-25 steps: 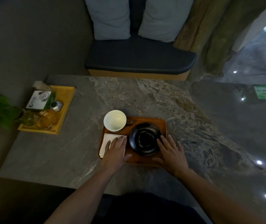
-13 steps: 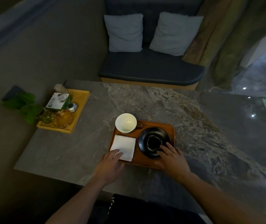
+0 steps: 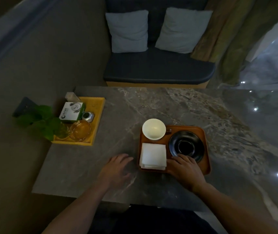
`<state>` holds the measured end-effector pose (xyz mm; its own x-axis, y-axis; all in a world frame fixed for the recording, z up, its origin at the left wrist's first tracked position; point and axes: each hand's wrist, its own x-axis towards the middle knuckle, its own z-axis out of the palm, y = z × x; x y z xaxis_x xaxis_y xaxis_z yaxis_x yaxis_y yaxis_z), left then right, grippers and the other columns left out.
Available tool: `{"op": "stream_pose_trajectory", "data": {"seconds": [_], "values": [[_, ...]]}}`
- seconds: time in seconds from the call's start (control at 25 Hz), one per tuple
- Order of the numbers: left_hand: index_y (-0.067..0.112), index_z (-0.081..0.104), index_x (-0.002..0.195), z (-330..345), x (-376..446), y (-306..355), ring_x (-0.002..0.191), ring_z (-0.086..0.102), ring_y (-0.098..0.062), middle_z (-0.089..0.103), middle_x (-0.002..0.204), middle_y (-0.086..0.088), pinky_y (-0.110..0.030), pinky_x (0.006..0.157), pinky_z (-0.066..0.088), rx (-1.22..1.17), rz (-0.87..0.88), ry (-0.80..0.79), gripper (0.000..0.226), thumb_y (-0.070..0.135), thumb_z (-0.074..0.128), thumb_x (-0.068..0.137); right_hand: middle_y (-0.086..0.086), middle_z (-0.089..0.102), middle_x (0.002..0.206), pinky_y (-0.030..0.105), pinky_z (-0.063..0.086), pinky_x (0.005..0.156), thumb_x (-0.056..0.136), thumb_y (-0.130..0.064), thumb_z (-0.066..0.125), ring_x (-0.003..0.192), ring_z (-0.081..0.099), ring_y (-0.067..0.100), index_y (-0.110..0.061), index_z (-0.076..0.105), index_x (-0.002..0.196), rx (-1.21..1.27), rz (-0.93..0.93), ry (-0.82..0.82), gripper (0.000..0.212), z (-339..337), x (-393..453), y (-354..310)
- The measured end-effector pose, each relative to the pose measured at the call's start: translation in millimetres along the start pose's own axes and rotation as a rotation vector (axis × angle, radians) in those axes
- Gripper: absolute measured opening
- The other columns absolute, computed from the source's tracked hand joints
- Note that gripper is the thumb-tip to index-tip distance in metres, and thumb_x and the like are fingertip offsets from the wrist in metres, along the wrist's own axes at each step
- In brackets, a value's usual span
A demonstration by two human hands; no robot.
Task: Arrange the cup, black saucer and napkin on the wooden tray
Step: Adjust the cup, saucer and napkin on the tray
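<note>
The wooden tray [image 3: 205,149] lies on the stone table in front of me. On it a white cup [image 3: 153,129] stands at the far left corner. A folded white napkin [image 3: 153,155] lies flat at the near left. The black saucer [image 3: 186,146] fills the right half. My left hand [image 3: 116,168] rests on the table just left of the tray, fingers apart, holding nothing. My right hand [image 3: 184,168] lies over the tray's near edge, fingers spread, fingertips touching the saucer's near rim.
A yellow tray [image 3: 97,115] at the table's left edge holds a small white box, a metal object and glassware, with green leaves [image 3: 40,120] beside it. Behind the table stands a dark bench [image 3: 158,70] with two pale cushions. Curtains hang at the right.
My left hand slid off the napkin and off the tray onto the table at its left. My right hand stayed at the saucer's near rim. The view tilted up and back.
</note>
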<state>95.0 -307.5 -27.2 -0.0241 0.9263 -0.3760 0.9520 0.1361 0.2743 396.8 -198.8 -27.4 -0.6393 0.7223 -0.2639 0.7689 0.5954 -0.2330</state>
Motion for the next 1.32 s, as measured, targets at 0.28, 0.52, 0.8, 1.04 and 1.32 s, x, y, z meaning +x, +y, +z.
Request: {"op": "stream_pose_trajectory", "data": {"seconds": [0.28,0.52,0.8,1.04,1.32], "values": [[0.040,0.034,0.143,-5.7,31.5,-6.0,0.142,0.026,-0.018,0.032,0.153,0.005,-0.041,0.114,0.022,0.039,0.192,0.012,0.061,0.050,0.057,0.088,-0.003,0.046,0.146,0.047,0.028,0.111,0.089,-0.056,0.050,0.138,0.034,0.023,-0.036,0.039,0.141,0.010,0.144,0.024,0.057,11.1,-2.4,-28.3],[0.039,0.033,0.143,-1.7,53.8,7.8,0.141,0.026,-0.022,0.035,0.150,0.000,-0.049,0.115,0.022,0.112,0.244,0.023,0.061,0.052,0.057,0.088,0.004,0.044,0.146,0.052,0.030,0.109,0.083,-0.051,0.061,0.139,0.032,0.030,-0.037,0.035,0.142,-0.024,0.116,0.009,0.066,10.4,14.1,-37.4],[0.036,0.036,0.142,6.3,64.6,17.2,0.136,0.033,-0.026,0.040,0.145,-0.004,-0.052,0.113,0.021,0.175,0.273,0.007,0.061,0.052,0.057,0.088,0.007,0.043,0.147,0.055,0.027,0.110,0.080,-0.047,0.068,0.139,0.030,0.034,-0.040,0.041,0.137,-0.100,0.086,-0.054,0.064,14.5,32.4,-32.8],[0.031,0.045,0.136,10.7,66.3,21.2,0.132,0.041,-0.028,0.049,0.138,-0.006,-0.054,0.111,0.025,0.164,0.289,0.047,0.057,0.049,0.061,0.085,0.010,0.041,0.148,0.059,0.025,0.111,0.083,-0.046,0.065,0.140,0.028,0.036,-0.038,0.041,0.138,-0.112,0.056,-0.055,0.061,17.1,35.6,-28.8],[0.030,0.048,0.135,13.5,68.2,22.5,0.132,0.040,-0.027,0.050,0.138,-0.005,-0.054,0.112,0.024,0.148,0.257,0.042,0.057,0.050,0.062,0.083,0.010,0.043,0.147,0.061,0.025,0.112,0.083,-0.044,0.066,0.142,0.026,0.038,-0.038,0.045,0.136,-0.098,0.046,-0.053,0.057,17.8,36.9,-28.1]]}}
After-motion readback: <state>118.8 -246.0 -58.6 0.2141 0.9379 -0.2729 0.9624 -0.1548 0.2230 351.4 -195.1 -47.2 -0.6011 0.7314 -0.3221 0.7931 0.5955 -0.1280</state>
